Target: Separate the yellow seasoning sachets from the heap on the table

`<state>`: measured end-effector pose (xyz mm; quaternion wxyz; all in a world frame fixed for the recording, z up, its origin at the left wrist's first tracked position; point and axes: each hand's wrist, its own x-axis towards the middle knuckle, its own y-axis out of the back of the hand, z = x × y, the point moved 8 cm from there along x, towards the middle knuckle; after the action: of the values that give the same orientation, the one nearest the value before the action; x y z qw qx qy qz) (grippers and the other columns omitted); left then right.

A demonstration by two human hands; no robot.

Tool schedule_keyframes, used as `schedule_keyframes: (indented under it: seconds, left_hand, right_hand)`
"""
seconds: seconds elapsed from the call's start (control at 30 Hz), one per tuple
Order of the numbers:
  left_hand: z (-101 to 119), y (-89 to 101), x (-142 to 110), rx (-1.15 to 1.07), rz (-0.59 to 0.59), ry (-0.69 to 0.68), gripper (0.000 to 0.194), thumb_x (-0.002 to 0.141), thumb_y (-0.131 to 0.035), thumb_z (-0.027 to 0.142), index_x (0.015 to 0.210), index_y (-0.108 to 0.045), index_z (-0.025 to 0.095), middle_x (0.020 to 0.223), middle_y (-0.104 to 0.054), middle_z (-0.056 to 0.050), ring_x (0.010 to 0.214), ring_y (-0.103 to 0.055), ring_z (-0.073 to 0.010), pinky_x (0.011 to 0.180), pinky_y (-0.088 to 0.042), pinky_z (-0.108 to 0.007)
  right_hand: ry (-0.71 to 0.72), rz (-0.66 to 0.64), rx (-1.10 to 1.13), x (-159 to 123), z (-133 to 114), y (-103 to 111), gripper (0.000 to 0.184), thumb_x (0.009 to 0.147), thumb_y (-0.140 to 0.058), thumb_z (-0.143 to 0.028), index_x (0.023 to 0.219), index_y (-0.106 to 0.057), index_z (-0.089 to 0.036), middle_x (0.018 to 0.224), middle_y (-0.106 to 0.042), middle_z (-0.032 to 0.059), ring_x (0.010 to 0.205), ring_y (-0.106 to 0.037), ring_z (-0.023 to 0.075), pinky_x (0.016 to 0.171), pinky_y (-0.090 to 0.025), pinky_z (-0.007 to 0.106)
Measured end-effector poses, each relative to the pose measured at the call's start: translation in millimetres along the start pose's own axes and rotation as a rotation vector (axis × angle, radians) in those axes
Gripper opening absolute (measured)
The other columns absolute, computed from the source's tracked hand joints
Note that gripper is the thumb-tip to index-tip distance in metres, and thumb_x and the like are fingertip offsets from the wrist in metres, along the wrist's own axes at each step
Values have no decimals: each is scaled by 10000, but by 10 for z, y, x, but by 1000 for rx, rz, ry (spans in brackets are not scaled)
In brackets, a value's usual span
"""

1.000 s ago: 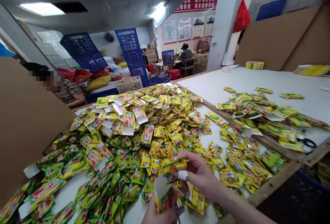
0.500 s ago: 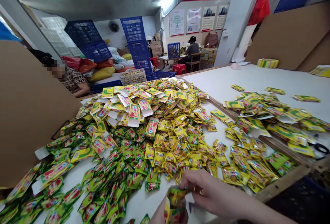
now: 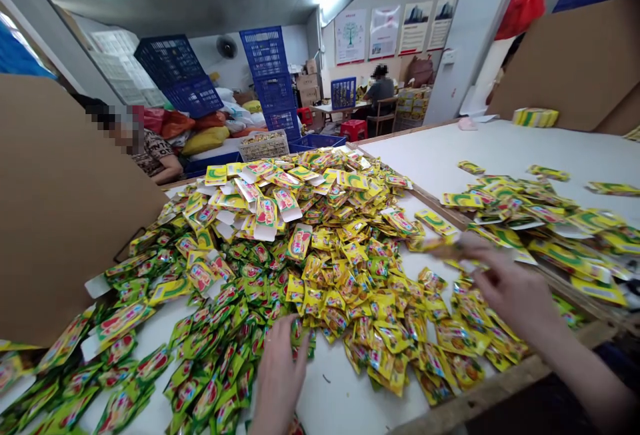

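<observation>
My left hand [image 3: 281,371] reaches palm down to the edge of the green candy packets [image 3: 210,355]. Its thumb stands apart from its fingers, and the fingertips touch the packets. Out to the right, my right hand [image 3: 515,288] is closed on a small yellow candy box [image 3: 440,247], blurred by motion, above the gap between the heaps. Yellow candy packets [image 3: 370,301] lie in a broad pile between my hands. Behind them, flat yellow boxes with open white flaps [image 3: 267,215] are heaped up.
A wooden strip [image 3: 435,208] divides the white table. Beyond it lies a pile of yellow boxes [image 3: 565,248]. A cardboard panel [image 3: 65,208] stands at the left, with a person [image 3: 155,155] behind it. Blue crates [image 3: 273,85] are stacked farther back; another person sits at a distant table.
My hands have separated. The box held low between them is gone from there; my right hand has swung right with a box, and my left has moved left to the green packets.
</observation>
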<state>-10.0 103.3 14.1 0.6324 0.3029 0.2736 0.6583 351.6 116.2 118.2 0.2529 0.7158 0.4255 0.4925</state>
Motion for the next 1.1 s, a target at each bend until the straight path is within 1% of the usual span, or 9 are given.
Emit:
schedule_keyframes:
  seconds: [0.1,0.27,0.37,0.5,0.57,0.67,0.8,0.93,1.1]
  left_hand:
    - [-251,-27,118,257,102,43,501,794,-461,429,1151,-495,79,1133,-563,-206,1082,-481,-364,898,-372,-487]
    - [-282,-191,139,208,49,64,496,752,-517,372,1117,-519,37,1027,-624,-239,1008,-547,-370,860,-395,-466]
    - [-315,-87,71,97,52,89,350,756,-508,398,979,-582,137,959,-655,-162,938,-588,-323,785,-439,-405]
    - [-476,90,-38,-127,88,108,289,791,-458,467,721,-565,207,720,-647,-35,675,-607,-210,636,-461,-298]
    - [-555,140,-82,-249,143,119,340,779,-450,521,697,-531,201,648,-615,-17,618,-595,-189,590,-468,-277]
    - [-554,97,-123,-441,190,148,414,772,-450,556,908,-532,173,584,-607,-2,564,-615,-185,561,-502,-283]
    - [-361,-174,-185,-981,159,279,657,681,-642,491,1222,-437,180,781,-712,-54,727,-684,-220,708,-550,-337]
    - [-206,-357,-235,-1277,217,402,575,632,-672,518,1086,-558,186,890,-727,-99,803,-694,-268,732,-569,-370]
    - [-79,-442,-107,-1207,221,418,582,503,-786,459,973,-581,184,825,-739,-75,755,-700,-272,709,-577,-372]
  right_hand:
    - [-19,109,-271,151,65,48,393,821,-416,-215,1189,-508,-115,1197,-561,195,834,-616,290,610,-451,380]
    - [388,-333,176,-273,-1209,-1003,315,761,-536,-224,1066,-592,-173,1079,-628,115,1061,-509,285,920,-379,451]
    - [394,-421,319,-429,-1594,-1435,226,724,-571,-168,932,-643,-116,1177,-562,201,1155,-423,357,965,-282,545]
    - [315,-405,471,-372,-1483,-1484,204,760,-484,-81,877,-644,-130,1046,-623,170,1130,-449,326,990,-239,546]
    - [238,-388,571,-377,-1398,-1403,205,801,-455,-120,926,-613,-154,1001,-629,131,1062,-499,287,949,-329,500]
    - [114,-392,716,-560,-1464,-1346,238,900,-327,-235,999,-533,-168,826,-632,74,715,-599,183,634,-510,325]
    - [-242,-456,1262,-905,-1658,-1533,235,868,-418,-427,905,-504,-212,653,-535,-23,375,-395,75,345,-397,207]
    - [-406,-361,1507,-999,-1646,-1605,235,790,-536,-472,845,-522,-245,697,-514,-25,444,-401,87,387,-399,209]
    - [-373,-270,1456,-974,-1410,-1457,168,771,-604,-354,897,-567,-250,835,-564,16,748,-546,167,659,-476,263]
